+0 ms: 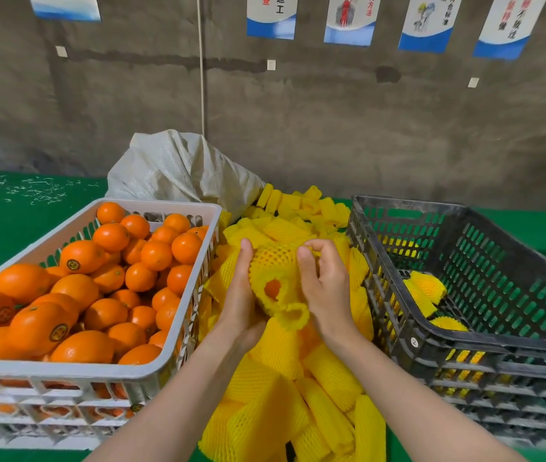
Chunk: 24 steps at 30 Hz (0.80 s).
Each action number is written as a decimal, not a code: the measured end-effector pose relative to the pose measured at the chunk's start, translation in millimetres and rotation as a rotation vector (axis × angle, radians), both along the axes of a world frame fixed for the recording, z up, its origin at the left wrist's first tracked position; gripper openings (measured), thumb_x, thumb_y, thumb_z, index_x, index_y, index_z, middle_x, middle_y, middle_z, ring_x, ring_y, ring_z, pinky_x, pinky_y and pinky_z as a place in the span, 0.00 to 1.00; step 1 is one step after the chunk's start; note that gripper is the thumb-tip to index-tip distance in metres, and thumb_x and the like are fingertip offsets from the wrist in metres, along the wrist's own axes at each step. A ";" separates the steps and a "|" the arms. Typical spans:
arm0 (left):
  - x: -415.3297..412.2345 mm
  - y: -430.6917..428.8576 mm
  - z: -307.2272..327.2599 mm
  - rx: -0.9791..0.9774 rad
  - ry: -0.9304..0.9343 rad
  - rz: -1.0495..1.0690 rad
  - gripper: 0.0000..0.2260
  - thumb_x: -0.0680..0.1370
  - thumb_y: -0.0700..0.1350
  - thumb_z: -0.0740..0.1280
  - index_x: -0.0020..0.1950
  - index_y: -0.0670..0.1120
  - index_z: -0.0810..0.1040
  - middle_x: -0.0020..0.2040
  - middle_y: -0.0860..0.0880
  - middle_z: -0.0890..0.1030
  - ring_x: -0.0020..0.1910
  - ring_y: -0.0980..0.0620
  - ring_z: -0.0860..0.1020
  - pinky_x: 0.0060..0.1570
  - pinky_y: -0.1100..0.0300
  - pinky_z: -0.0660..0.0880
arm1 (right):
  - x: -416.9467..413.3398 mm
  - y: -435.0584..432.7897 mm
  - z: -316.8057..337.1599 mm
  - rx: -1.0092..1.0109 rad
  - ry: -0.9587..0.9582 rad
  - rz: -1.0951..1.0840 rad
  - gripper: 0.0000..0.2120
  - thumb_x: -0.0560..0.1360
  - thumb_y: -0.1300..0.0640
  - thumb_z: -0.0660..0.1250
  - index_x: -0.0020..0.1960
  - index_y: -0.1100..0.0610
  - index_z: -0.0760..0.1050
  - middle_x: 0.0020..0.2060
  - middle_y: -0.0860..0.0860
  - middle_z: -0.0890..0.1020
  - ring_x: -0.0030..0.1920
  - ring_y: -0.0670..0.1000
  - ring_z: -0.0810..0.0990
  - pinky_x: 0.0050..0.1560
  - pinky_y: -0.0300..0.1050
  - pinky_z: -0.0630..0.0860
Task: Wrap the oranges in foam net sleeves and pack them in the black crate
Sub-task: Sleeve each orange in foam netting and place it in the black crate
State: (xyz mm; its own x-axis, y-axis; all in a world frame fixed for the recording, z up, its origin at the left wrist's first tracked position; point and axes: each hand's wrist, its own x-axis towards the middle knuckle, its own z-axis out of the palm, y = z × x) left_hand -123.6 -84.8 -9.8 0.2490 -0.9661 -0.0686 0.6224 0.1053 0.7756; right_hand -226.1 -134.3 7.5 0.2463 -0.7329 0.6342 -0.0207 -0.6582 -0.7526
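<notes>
Yellow foam net sleeve (276,261) covers one orange (272,288) in the middle. Left hand (239,295) curls round it; right hand (325,285) pinches the sleeve. Black crate (498,341) sits at three o'clock, white crate (65,370) at nine.

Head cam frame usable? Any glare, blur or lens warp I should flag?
Head view: lighting soft and even, no hard shadows; mild sheen on the oranges in the white crate. Fisheye warp leans the posters outward. Left hand, right hand and the sleeved orange they hold are sharp; lower corners smear.
</notes>
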 end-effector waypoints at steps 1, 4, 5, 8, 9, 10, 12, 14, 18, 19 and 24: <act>0.7 -1.0 0.5 -0.013 0.014 -0.024 0.28 0.70 0.67 0.61 0.52 0.47 0.85 0.54 0.43 0.83 0.53 0.45 0.82 0.44 0.55 0.80 | -0.5 -4.6 3.0 0.043 -0.005 0.014 0.03 0.79 0.59 0.60 0.46 0.55 0.71 0.33 0.43 0.72 0.31 0.39 0.71 0.32 0.32 0.64; 0.7 -0.4 5.7 -0.012 0.053 -0.078 0.30 0.66 0.68 0.62 0.53 0.47 0.85 0.58 0.42 0.81 0.56 0.45 0.81 0.48 0.52 0.80 | -0.2 -11.7 7.0 0.148 -0.022 0.067 0.07 0.79 0.59 0.61 0.42 0.53 0.73 0.35 0.44 0.74 0.34 0.37 0.72 0.35 0.33 0.68; 1.8 -1.0 4.6 -0.022 0.059 -0.091 0.30 0.66 0.68 0.62 0.54 0.46 0.84 0.59 0.42 0.81 0.57 0.45 0.80 0.50 0.52 0.80 | 0.1 -11.7 7.5 0.194 -0.030 0.085 0.09 0.79 0.58 0.61 0.40 0.52 0.73 0.34 0.45 0.74 0.33 0.37 0.71 0.35 0.33 0.68; 2.5 -0.2 5.7 -0.034 0.108 -0.123 0.30 0.67 0.66 0.64 0.57 0.45 0.82 0.59 0.42 0.81 0.57 0.45 0.80 0.51 0.52 0.80 | 3.2 -10.9 7.5 0.414 -0.089 0.162 0.15 0.78 0.56 0.61 0.34 0.59 0.70 0.30 0.53 0.71 0.34 0.49 0.70 0.36 0.44 0.67; 3.2 -1.4 5.0 -0.029 0.127 -0.136 0.30 0.66 0.66 0.65 0.56 0.44 0.83 0.58 0.42 0.81 0.56 0.44 0.81 0.50 0.51 0.80 | 4.2 -10.5 8.7 0.496 -0.120 0.195 0.15 0.78 0.55 0.62 0.37 0.64 0.71 0.33 0.56 0.70 0.36 0.53 0.68 0.38 0.47 0.65; 2.7 -1.7 5.8 -0.016 0.137 -0.150 0.30 0.65 0.65 0.67 0.55 0.44 0.84 0.57 0.41 0.82 0.54 0.44 0.82 0.48 0.51 0.80 | 4.6 -9.2 11.2 0.566 -0.145 0.221 0.15 0.77 0.54 0.62 0.41 0.67 0.72 0.36 0.58 0.70 0.40 0.54 0.67 0.40 0.49 0.64; 1.6 -3.2 7.3 -0.015 0.129 -0.157 0.29 0.63 0.65 0.67 0.52 0.44 0.85 0.56 0.41 0.82 0.53 0.45 0.82 0.46 0.52 0.81 | 4.9 -8.6 13.7 0.645 -0.185 0.258 0.18 0.76 0.53 0.63 0.47 0.71 0.73 0.42 0.61 0.72 0.44 0.55 0.68 0.42 0.49 0.66; 1.9 -4.9 9.5 -0.021 0.109 -0.119 0.28 0.65 0.65 0.66 0.51 0.45 0.85 0.55 0.42 0.83 0.52 0.46 0.82 0.44 0.53 0.81 | 3.8 -10.0 10.4 0.703 -0.213 0.275 0.21 0.77 0.54 0.61 0.50 0.75 0.72 0.43 0.63 0.75 0.43 0.55 0.73 0.41 0.46 0.71; 2.7 -9.8 11.5 0.006 -0.035 0.028 0.34 0.64 0.65 0.67 0.64 0.45 0.75 0.56 0.44 0.83 0.54 0.46 0.82 0.49 0.52 0.79 | 3.8 -9.8 -2.6 0.826 -0.266 0.352 0.12 0.80 0.54 0.56 0.42 0.52 0.75 0.31 0.45 0.83 0.33 0.44 0.82 0.33 0.38 0.78; 2.8 -10.7 10.5 0.019 -0.075 0.057 0.36 0.63 0.65 0.67 0.65 0.46 0.74 0.56 0.44 0.83 0.55 0.46 0.81 0.51 0.51 0.78 | 4.9 -10.2 -5.9 0.826 -0.282 0.333 0.15 0.81 0.56 0.54 0.39 0.51 0.74 0.29 0.44 0.82 0.32 0.44 0.81 0.35 0.39 0.78; 9.2 -10.7 8.2 -0.011 -0.197 0.120 0.27 0.62 0.66 0.68 0.51 0.50 0.81 0.50 0.47 0.85 0.51 0.49 0.83 0.46 0.54 0.77 | 8.0 -6.2 -7.5 0.786 -0.292 0.286 0.18 0.81 0.54 0.53 0.33 0.52 0.70 0.28 0.50 0.76 0.32 0.49 0.75 0.38 0.44 0.74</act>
